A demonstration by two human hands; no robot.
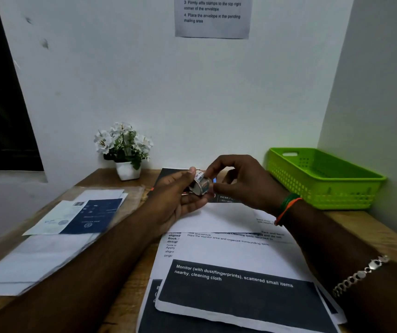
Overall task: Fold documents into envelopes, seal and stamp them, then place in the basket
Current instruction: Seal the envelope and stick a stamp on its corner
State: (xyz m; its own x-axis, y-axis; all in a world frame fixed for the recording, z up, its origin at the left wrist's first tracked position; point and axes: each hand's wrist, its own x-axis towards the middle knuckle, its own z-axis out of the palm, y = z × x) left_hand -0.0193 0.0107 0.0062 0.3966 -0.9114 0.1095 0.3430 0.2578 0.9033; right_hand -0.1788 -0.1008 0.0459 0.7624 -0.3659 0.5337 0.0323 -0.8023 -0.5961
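Against the white wall at the back of the wooden bench (110, 306) stood one small white pot of white flowers (124, 146). One green basket (322, 179) sat in the right corner, and nothing could be seen inside it. One paper notice (213, 16) hung high on the wall. On the left side lay a pile of white envelopes (24, 263) with a dark blue booklet (94, 216) and a pale paper on top. Near the front lay printed documents (236, 284) with big black boxes, stacked over each other, and one plain white sheet (219, 218) lay just behind them. Both arms reached over these papers and hid part of them.

Two hands met above the white sheet. The left hand (180, 194) was palm up, and its grip was curled round one small roll of stamps (201, 186), with the thumb on top. The right hand (243, 181) had its fingers bent, and its fingertips pinched the loose end of the same roll. The right wrist wore orange and green bands, and a silver chain sat farther up that arm. The roll was up in the air, not touching the bench.
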